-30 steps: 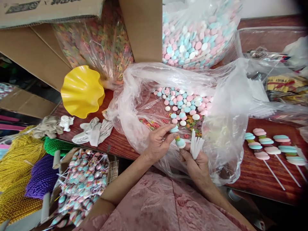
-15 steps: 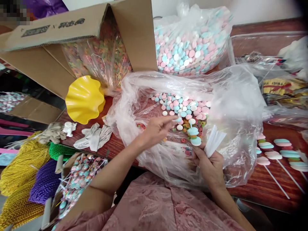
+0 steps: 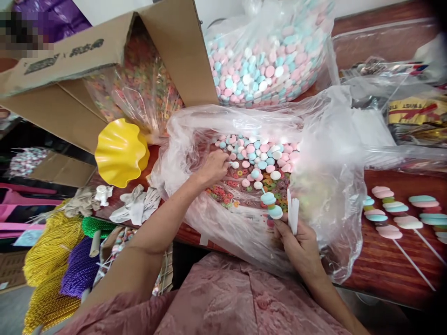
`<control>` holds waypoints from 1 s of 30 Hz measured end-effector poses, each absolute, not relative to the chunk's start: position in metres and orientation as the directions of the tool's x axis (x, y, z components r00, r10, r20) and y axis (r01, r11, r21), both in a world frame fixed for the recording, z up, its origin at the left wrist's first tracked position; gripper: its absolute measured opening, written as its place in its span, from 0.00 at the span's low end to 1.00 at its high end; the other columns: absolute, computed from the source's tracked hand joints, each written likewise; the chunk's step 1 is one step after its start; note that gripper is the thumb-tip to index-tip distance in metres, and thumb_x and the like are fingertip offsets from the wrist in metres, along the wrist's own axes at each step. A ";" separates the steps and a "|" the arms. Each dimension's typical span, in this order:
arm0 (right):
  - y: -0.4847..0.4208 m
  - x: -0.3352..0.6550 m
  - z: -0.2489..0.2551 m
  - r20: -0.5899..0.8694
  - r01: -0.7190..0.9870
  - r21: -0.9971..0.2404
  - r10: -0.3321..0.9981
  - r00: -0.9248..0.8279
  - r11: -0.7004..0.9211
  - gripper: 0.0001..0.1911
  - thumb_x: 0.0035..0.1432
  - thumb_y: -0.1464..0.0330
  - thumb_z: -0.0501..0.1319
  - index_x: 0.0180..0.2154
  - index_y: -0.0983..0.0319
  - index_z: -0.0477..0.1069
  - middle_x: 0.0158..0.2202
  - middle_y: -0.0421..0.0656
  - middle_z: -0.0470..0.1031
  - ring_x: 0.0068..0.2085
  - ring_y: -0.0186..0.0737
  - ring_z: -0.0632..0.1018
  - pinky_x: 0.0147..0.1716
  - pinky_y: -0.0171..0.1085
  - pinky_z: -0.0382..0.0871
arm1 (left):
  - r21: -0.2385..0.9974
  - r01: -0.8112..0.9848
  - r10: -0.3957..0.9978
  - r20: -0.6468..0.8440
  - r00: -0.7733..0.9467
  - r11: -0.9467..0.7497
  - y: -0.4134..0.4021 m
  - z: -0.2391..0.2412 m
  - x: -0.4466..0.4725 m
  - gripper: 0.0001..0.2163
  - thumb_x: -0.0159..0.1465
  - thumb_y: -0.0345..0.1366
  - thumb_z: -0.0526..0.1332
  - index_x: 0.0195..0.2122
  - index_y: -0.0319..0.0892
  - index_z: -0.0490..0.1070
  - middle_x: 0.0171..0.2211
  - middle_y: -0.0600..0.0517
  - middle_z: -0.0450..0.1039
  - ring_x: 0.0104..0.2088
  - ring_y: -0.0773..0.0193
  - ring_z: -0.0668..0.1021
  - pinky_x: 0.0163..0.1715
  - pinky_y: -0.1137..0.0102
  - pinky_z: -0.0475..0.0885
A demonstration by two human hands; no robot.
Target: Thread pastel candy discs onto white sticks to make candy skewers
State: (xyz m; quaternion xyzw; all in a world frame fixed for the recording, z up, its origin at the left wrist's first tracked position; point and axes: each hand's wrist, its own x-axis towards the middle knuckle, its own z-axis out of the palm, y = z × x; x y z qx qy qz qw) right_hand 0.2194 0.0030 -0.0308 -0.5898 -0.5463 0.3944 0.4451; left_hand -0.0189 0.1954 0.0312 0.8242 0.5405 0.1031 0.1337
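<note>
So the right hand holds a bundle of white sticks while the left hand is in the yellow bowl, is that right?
Not quite: the head view shows the left hand by the loose pastel discs in the open plastic bag, not in the yellow bowl. The right hand does hold a bundle of white sticks.

In front of you runs a reddish-brown wooden tabletop (image 3: pixel 380 270), its streaky grain catching a soft sheen, with a pale, plain wall (image 3: pixel 113 9) showing behind it along the top of your view. To your left, some pink furniture (image 3: pixel 10 212) stands in a dim area, its exact kind hard to make out. At lower left you see grey floor (image 3: pixel 14 311). Your light is pale and fairly even above, while deep shadow lies beneath the tabletop's front edge.
</note>
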 end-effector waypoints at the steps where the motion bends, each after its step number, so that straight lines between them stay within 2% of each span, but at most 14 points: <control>1: 0.003 0.219 -0.030 0.012 0.285 -0.958 0.996 0.091 -0.014 0.15 0.66 0.58 0.58 0.39 0.62 0.76 0.22 0.36 0.66 0.22 0.34 0.64 0.22 0.33 0.60 | 0.296 0.870 0.916 0.047 0.398 -0.393 0.196 0.032 -0.019 0.09 0.61 0.28 0.59 0.37 0.39 0.79 0.36 0.46 0.74 0.39 0.57 0.75 0.44 0.62 0.70; 4: 0.003 0.218 -0.029 -0.006 0.271 -0.962 0.996 0.092 -0.031 0.14 0.66 0.59 0.59 0.40 0.62 0.77 0.22 0.36 0.66 0.22 0.34 0.63 0.22 0.33 0.59 | 0.229 0.840 0.870 0.081 0.487 -0.492 0.192 0.032 -0.009 0.11 0.62 0.27 0.57 0.39 0.39 0.79 0.39 0.44 0.74 0.43 0.54 0.74 0.47 0.61 0.70; 8: 0.003 0.217 -0.027 0.004 0.294 -0.956 0.996 0.090 -0.023 0.14 0.66 0.60 0.59 0.41 0.62 0.78 0.22 0.35 0.64 0.23 0.34 0.63 0.22 0.33 0.58 | 0.182 0.830 0.840 -0.031 0.541 -0.528 0.182 0.023 0.011 0.09 0.63 0.28 0.57 0.35 0.38 0.79 0.41 0.40 0.74 0.44 0.51 0.75 0.43 0.60 0.71; 11: 0.000 0.218 -0.027 0.010 0.321 -0.947 0.996 0.083 -0.017 0.14 0.67 0.60 0.58 0.39 0.62 0.77 0.21 0.35 0.63 0.23 0.34 0.63 0.22 0.33 0.58 | 0.170 0.826 0.835 -0.027 0.550 -0.538 0.177 0.014 0.016 0.10 0.59 0.24 0.58 0.37 0.36 0.78 0.43 0.38 0.74 0.46 0.50 0.75 0.42 0.61 0.71; 13: -0.001 0.218 -0.028 0.010 0.323 -0.946 0.997 0.074 -0.014 0.13 0.67 0.60 0.58 0.38 0.62 0.77 0.21 0.34 0.62 0.22 0.33 0.62 0.21 0.33 0.58 | 0.237 0.817 0.841 0.003 0.541 -0.526 0.176 0.011 0.013 0.10 0.59 0.24 0.57 0.36 0.37 0.78 0.40 0.40 0.76 0.43 0.52 0.76 0.42 0.62 0.70; 15: -0.002 0.219 -0.028 0.013 0.318 -0.948 0.998 0.062 -0.007 0.13 0.67 0.61 0.58 0.37 0.62 0.76 0.20 0.34 0.62 0.21 0.33 0.62 0.20 0.33 0.58 | 0.371 0.799 0.866 0.028 0.500 -0.474 0.179 0.012 0.010 0.09 0.59 0.26 0.57 0.32 0.38 0.77 0.34 0.45 0.76 0.37 0.56 0.76 0.39 0.63 0.69; 18: -0.001 0.219 -0.028 0.033 0.320 -0.947 0.998 0.056 0.014 0.13 0.67 0.61 0.58 0.35 0.62 0.76 0.19 0.34 0.62 0.20 0.33 0.62 0.20 0.33 0.57 | 0.554 0.731 0.889 0.034 0.457 -0.398 0.188 0.016 0.010 0.09 0.58 0.29 0.57 0.26 0.39 0.76 0.26 0.52 0.73 0.30 0.63 0.73 0.34 0.67 0.66; 20: 0.000 0.219 -0.027 0.047 0.325 -0.945 0.997 0.053 0.027 0.13 0.66 0.62 0.58 0.35 0.62 0.76 0.19 0.34 0.62 0.20 0.33 0.62 0.19 0.33 0.57 | 0.595 0.706 0.877 -0.003 0.481 -0.385 0.194 0.018 0.013 0.09 0.57 0.29 0.57 0.23 0.39 0.74 0.21 0.54 0.68 0.26 0.65 0.70 0.31 0.69 0.63; 22: 0.000 0.219 -0.026 0.052 0.330 -0.943 0.997 0.049 0.032 0.13 0.66 0.62 0.58 0.36 0.62 0.76 0.20 0.34 0.62 0.20 0.33 0.62 0.19 0.33 0.57 | 0.582 0.708 0.849 -0.058 0.526 -0.399 0.197 0.018 0.017 0.10 0.57 0.29 0.56 0.20 0.38 0.72 0.18 0.55 0.64 0.25 0.66 0.67 0.30 0.69 0.61; 24: 0.000 0.219 -0.027 0.042 0.329 -0.944 0.998 0.047 0.024 0.13 0.67 0.61 0.58 0.36 0.62 0.76 0.20 0.34 0.62 0.21 0.33 0.62 0.20 0.33 0.57 | 0.535 0.721 0.821 -0.085 0.564 -0.440 0.198 0.016 0.020 0.10 0.57 0.29 0.56 0.20 0.38 0.72 0.19 0.54 0.64 0.25 0.66 0.67 0.30 0.69 0.62; 28: -0.001 0.218 -0.028 0.021 0.321 -0.947 0.997 0.072 -0.003 0.14 0.66 0.60 0.58 0.38 0.62 0.77 0.21 0.35 0.62 0.21 0.33 0.62 0.20 0.33 0.58 | 0.356 0.742 0.789 -0.021 0.614 -0.568 0.191 0.007 0.022 0.09 0.60 0.29 0.56 0.29 0.38 0.77 0.32 0.46 0.74 0.34 0.60 0.73 0.36 0.66 0.68; 30: 0.000 0.219 -0.029 0.018 0.316 -0.949 0.997 0.071 -0.005 0.14 0.66 0.60 0.58 0.37 0.62 0.76 0.20 0.35 0.62 0.21 0.33 0.62 0.20 0.32 0.57 | 0.295 0.718 0.756 0.023 0.655 -0.631 0.186 0.004 0.021 0.08 0.59 0.26 0.57 0.30 0.37 0.77 0.36 0.43 0.75 0.39 0.57 0.75 0.41 0.64 0.69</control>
